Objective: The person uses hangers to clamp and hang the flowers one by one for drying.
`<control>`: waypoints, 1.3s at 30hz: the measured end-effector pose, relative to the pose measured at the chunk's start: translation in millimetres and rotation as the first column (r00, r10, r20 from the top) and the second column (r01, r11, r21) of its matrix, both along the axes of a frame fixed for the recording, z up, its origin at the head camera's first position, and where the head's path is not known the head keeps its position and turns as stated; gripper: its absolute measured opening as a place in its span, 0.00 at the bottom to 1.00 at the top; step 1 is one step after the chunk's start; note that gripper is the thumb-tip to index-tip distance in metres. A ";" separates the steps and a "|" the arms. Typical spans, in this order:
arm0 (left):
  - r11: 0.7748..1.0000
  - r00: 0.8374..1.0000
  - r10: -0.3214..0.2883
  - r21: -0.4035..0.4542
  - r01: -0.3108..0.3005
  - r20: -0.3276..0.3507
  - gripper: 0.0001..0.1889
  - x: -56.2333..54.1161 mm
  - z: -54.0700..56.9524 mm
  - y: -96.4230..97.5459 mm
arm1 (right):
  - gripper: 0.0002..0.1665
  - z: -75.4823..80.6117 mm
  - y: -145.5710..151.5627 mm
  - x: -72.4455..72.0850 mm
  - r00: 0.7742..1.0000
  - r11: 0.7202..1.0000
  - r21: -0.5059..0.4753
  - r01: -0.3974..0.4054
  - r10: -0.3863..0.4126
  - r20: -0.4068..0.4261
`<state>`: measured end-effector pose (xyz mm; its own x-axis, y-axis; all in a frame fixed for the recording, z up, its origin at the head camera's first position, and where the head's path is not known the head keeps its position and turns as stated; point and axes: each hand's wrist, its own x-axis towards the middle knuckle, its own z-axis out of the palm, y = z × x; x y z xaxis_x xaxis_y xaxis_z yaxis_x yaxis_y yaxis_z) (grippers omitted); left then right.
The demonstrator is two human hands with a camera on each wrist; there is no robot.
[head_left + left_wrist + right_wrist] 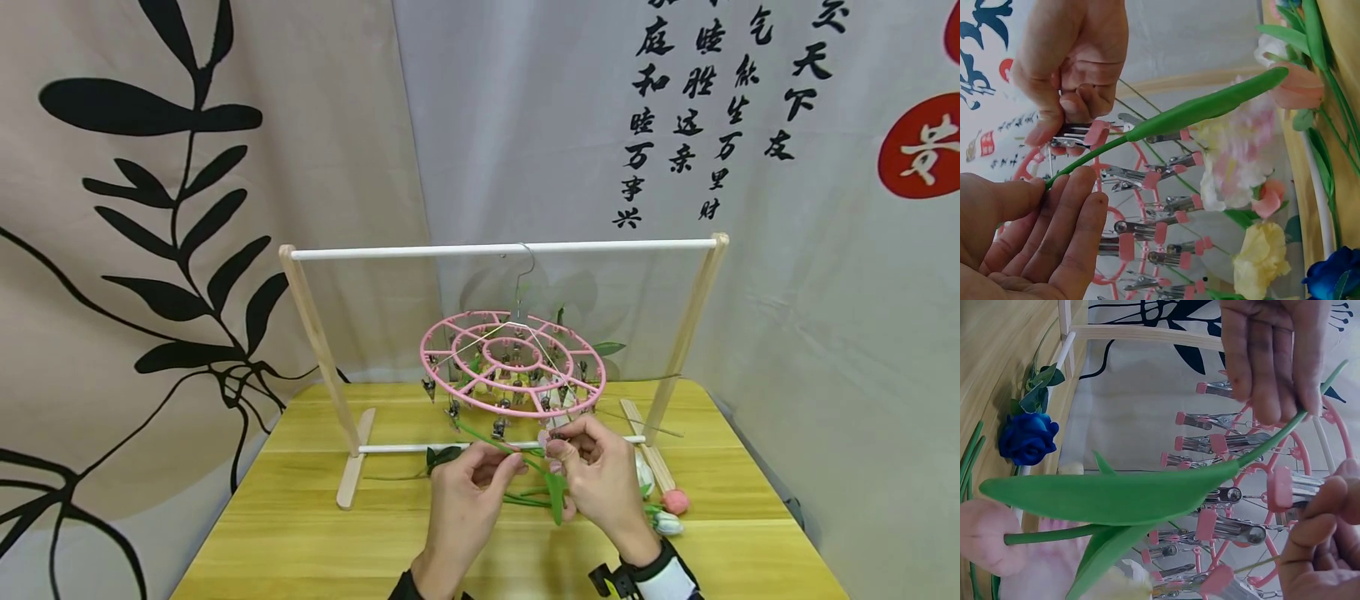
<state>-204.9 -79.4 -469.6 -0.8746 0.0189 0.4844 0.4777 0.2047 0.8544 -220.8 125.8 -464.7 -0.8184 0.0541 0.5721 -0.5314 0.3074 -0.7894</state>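
Observation:
My left hand (472,496) pinches the green stem (1272,440) of an artificial pink tulip (988,537) between thumb and fingertips. Its flower hangs head down, with long green leaves (1110,497) below the hold. Close by, my right hand (600,475) pinches a metal clip (1085,134) with pink tips at the near edge of a round pink hanging rack (517,412). In the left wrist view the stem passes right beside the clip's tips. Several other clips (1141,230) dangle from the rings, and a yellow flower (1263,259) and pale pink-white blooms (1244,150) hang lower.
A wooden stand with a white top bar (420,251) carries the rack by a hook (517,283). On the table (285,533) lie a blue rose (1029,439) near the lower bar, and white tulips (666,522) and a pink bloom (675,502) by the stand's right foot.

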 end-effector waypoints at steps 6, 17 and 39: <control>0.999 0.999 0.033 -0.015 -0.033 -0.001 0.02 -2.0 -1.2 3.5 | 0.12 -0.2 -3.0 -1.3 0.999 1.000 0.002 0.001 -0.001 -0.032; 0.998 0.999 0.053 -0.027 -0.053 0.001 0.02 -3.7 1.1 13.4 | 0.14 -2.4 -3.3 -3.7 0.999 1.000 0.016 -0.017 0.018 -0.029; 0.998 0.999 0.028 -0.052 -0.026 0.030 0.02 -4.6 -1.9 15.2 | 0.04 -9.0 1.0 0.9 0.998 0.998 0.003 -0.060 0.060 0.035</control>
<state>-209.5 -64.2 -471.6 -0.8897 0.0191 0.4562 0.4449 0.2611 0.8567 -219.9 126.8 -473.7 -0.8396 0.0023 0.5432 -0.5211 0.2792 -0.8065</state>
